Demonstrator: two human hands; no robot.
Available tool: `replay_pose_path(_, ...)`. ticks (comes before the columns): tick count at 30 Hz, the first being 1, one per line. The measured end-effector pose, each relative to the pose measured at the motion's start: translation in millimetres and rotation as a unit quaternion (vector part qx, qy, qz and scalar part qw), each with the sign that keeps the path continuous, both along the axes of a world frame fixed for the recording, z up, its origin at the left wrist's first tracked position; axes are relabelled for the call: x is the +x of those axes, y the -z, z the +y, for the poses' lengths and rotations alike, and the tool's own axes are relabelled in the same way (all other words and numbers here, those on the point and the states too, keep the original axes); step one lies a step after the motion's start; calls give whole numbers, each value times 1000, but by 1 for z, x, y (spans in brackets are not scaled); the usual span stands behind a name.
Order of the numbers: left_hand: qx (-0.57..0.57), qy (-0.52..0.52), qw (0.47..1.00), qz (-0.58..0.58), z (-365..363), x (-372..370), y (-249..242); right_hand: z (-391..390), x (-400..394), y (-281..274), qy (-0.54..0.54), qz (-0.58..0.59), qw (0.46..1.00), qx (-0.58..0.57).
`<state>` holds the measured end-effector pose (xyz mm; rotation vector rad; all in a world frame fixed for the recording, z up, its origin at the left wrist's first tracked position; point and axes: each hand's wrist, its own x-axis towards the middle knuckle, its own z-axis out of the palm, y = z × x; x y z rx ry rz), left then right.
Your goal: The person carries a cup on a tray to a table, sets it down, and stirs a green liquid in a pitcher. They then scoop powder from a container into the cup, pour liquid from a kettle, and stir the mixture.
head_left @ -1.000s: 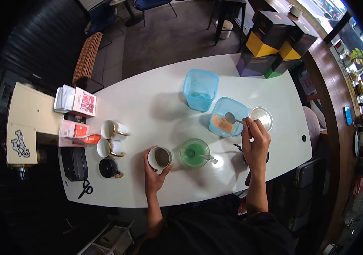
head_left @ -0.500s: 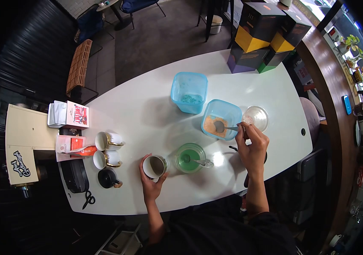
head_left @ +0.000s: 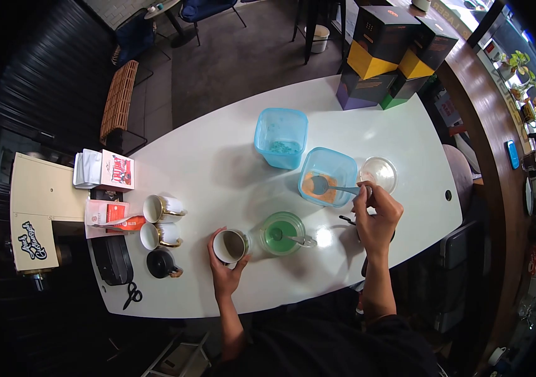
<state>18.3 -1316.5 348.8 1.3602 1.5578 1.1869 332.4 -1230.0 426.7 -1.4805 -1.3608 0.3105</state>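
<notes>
My left hand [head_left: 225, 276] is wrapped round a white cup [head_left: 230, 246] on the white table. In my right hand [head_left: 378, 217] is the handle of a metal spoon [head_left: 337, 187], its bowl inside a blue tub [head_left: 346, 164] over orange-brown powder [head_left: 324, 193]. Beside the cup stands a clear container of green liquid [head_left: 282, 234] with a utensil resting in it. A second blue tub [head_left: 281, 129], with some turquoise bits at its bottom, stands behind. A clear round lid [head_left: 379, 174] lies right of the powder tub.
Two white-and-gold mugs [head_left: 166, 207], a black cup [head_left: 160, 264], a black case [head_left: 112, 261] and scissors [head_left: 132, 295] are at the left, near coffee bags [head_left: 106, 217]. Stacked dark boxes [head_left: 384, 38] stand at the far right. The table edge [head_left: 217, 314] runs in front of me.
The spoon's bowl has shifted slightly left and up within the powder tub, and my right hand has moved slightly right. My left hand keeps its hold on the cup.
</notes>
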Motion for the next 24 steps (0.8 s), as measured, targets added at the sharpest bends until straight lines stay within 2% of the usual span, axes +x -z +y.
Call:
replay_pose_path(5, 5, 0, 1000, -6, 0, 0, 2, -3, 6, 0, 15, 34, 999, 13)
replay_pose_path(8, 11, 1, 1000, -24, 0, 1, 1, -6, 9, -3, 11, 87, 996, -8)
replay_pose_path(10, 11, 0, 1000, -10, 0, 1, 0, -8, 9, -8, 30, 162, 986, -22)
replay_pose_path(18, 14, 0, 1000, -18, 2, 1, 3, -13, 30, -15, 53, 233, 970, 31)
replay_pose_path(24, 26, 4, 999, -45, 3, 1, 1, -14, 42, -22, 31, 272, 958, 87)
